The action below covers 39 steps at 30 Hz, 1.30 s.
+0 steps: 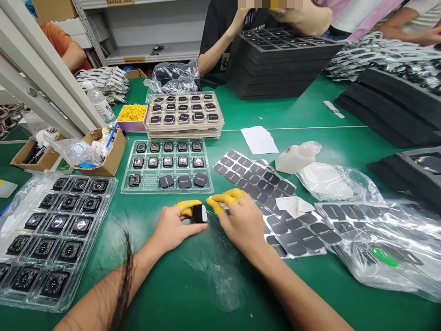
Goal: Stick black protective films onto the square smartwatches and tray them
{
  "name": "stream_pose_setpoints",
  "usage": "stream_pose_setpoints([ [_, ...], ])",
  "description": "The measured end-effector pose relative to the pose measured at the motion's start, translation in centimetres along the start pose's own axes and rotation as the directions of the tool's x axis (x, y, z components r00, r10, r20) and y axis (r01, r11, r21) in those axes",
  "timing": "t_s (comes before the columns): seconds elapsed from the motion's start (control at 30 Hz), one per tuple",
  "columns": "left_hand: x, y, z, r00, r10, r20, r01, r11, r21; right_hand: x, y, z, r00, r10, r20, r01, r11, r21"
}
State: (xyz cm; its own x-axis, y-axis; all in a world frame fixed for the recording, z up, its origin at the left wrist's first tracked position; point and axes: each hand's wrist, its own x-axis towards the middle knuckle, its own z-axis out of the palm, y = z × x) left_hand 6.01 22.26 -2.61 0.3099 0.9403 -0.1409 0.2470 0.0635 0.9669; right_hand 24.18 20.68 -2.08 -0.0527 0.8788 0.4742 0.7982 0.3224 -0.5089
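Observation:
My left hand point(175, 230), with yellow finger cots on, grips a square smartwatch body point(199, 214). Its dark glossy screen faces me and catches a white reflection. Just to its right, my right hand point(239, 216), also in yellow finger cots, is closed in a pinch; whatever sits between the fingertips is too small to make out. Behind both hands lies a clear plastic tray point(151, 180) of watch bodies, some covered with dark square stickers and one pocket bare. Sheets of dark square stickers point(292, 230) spread out beside my right hand, partly under a crumpled white wipe point(294, 206).
More watch bodies fill a tray point(74, 271) at left. Stacked trays point(184, 128), a box of yellow finger cots point(132, 115), a cardboard box point(113, 151), a white bottle point(298, 156) and plastic bags point(389, 257) surround the work. Black foam trays point(275, 64) stand before a co-worker.

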Motion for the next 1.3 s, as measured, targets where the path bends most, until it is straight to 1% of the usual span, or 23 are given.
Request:
stream_pose_setpoints([
  [0.07, 0.0, -0.1, 0.0, 1.0, 0.002, -0.006, -0.002, 1.0, -0.002, -0.1, -0.3, 0.3, 1.0, -0.024, 0.007, 0.024, 0.999, 0.037],
  [0.13, 0.0, -0.2, 0.0, 1.0, 0.014, -0.003, -0.013, 1.0, 0.028, -0.1, -0.4, 0.5, 0.996, -0.065, 0.062, 0.06, 0.996, 0.073],
  [0.2, 0.0, -0.1, 0.0, 1.0, -0.004, -0.018, 0.004, 1.0, 0.016, 0.2, 0.3, 0.4, 0.997, -0.007, 0.082, 0.005, 1.0, 0.026],
  [0.27, -0.1, 0.0, 0.0, 0.997, -0.044, -0.061, 0.041, 0.998, -0.043, 0.7, 2.0, -0.3, 0.994, 0.107, 0.038, -0.105, 0.992, -0.067],
  [0.37, -0.1, 0.1, -0.1, 0.989, -0.046, -0.139, 0.032, 0.994, -0.104, 0.9, 4.4, -2.6, 0.99, 0.14, 0.006, -0.14, 0.989, -0.048],
  [0.43, -0.1, 0.1, -0.2, 0.986, -0.001, -0.169, -0.014, 0.996, -0.088, 0.7, 4.9, -3.9, 0.988, 0.137, 0.077, -0.142, 0.988, 0.066],
  [0.5, -0.2, 0.0, -0.3, 0.981, 0.053, -0.189, -0.057, 0.998, -0.016, 0.3, 4.5, -4.5, 0.958, 0.129, 0.257, -0.183, 0.962, 0.201],
  [0.53, -0.2, 0.0, -0.4, 0.974, 0.085, -0.21, -0.077, 0.996, 0.044, 0.2, 4.1, -4.6, 0.925, 0.128, 0.358, -0.227, 0.941, 0.251],
  [0.6, -0.4, 0.0, -0.4, 0.941, 0.184, -0.284, -0.124, 0.968, 0.217, 0.0, 3.2, -4.5, 0.866, 0.092, 0.491, -0.268, 0.915, 0.301],
  [0.63, -0.5, 0.0, -0.5, 0.907, 0.256, -0.334, -0.147, 0.936, 0.32, 0.0, 2.9, -4.4, 0.858, 0.05, 0.511, -0.239, 0.919, 0.312],
  [0.7, -0.7, 0.0, -0.5, 0.82, 0.432, -0.376, -0.207, 0.835, 0.509, 0.1, 2.7, -4.4, 0.874, -0.056, 0.483, -0.116, 0.94, 0.319],
  [0.73, -0.8, 0.0, -0.5, 0.785, 0.512, -0.348, -0.255, 0.78, 0.571, 0.4, 3.0, -4.5, 0.891, -0.094, 0.444, -0.057, 0.947, 0.316],
  [0.77, -0.9, 0.0, -0.5, 0.767, 0.574, -0.288, -0.32, 0.73, 0.603, 0.7, 3.6, -4.7, 0.912, -0.105, 0.396, -0.025, 0.95, 0.311],
  [0.8, -1.0, -0.1, -0.5, 0.765, 0.613, -0.199, -0.394, 0.689, 0.608, 1.0, 4.4, -5.0, 0.938, -0.078, 0.337, -0.025, 0.956, 0.292],
  [0.87, -1.0, -0.2, -0.4, 0.787, 0.616, 0.02, -0.519, 0.644, 0.562, 1.9, 6.7, -5.5, 0.983, 0.059, 0.175, -0.09, 0.98, 0.177],
  [0.9, -1.0, -0.3, -0.4, 0.799, 0.591, 0.117, -0.551, 0.638, 0.538, 2.4, 8.1, -5.7, 0.986, 0.149, 0.075, -0.154, 0.986, 0.067],
  [0.93, -1.0, -0.3, -0.4, 0.807, 0.56, 0.189, -0.565, 0.635, 0.527, 2.9, 9.5, -5.9, 0.973, 0.231, 0.003, -0.231, 0.971, -0.062],
  [1.0, -1.0, -0.4, -0.4, 0.805, 0.534, 0.258, -0.58, 0.615, 0.534, 3.7, 11.9, -5.9, 0.938, 0.346, 0.0, -0.333, 0.902, -0.275],
  [1.03, -1.0, -0.3, -0.4, 0.79, 0.555, 0.261, -0.596, 0.594, 0.541, 4.0, 12.8, -5.9, 0.92, 0.39, 0.034, -0.355, 0.868, -0.347],
  [1.1, -1.1, -0.2, -0.4, 0.736, 0.628, 0.252, -0.647, 0.545, 0.534, 4.3, 13.7, -5.7, 0.89, 0.443, 0.105, -0.364, 0.831, -0.421],
  [1.2, -1.2, -0.1, -0.4, 0.655, 0.7, 0.283, -0.728, 0.487, 0.482, 4.3, 13.3, -5.9, 0.876, 0.47, 0.11, -0.378, 0.81, -0.45],
  [1.27, -1.0, 0.0, -0.4, 0.64, 0.693, 0.332, -0.748, 0.463, 0.475, 4.0, 12.3, -6.5, 0.895, 0.44, 0.074, -0.358, 0.807, -0.47],
  [1.3, -0.9, 0.0, -0.3, 0.644, 0.682, 0.346, -0.745, 0.456, 0.487, 3.7, 11.6, -6.9, 0.915, 0.396, 0.078, -0.318, 0.826, -0.466],
])
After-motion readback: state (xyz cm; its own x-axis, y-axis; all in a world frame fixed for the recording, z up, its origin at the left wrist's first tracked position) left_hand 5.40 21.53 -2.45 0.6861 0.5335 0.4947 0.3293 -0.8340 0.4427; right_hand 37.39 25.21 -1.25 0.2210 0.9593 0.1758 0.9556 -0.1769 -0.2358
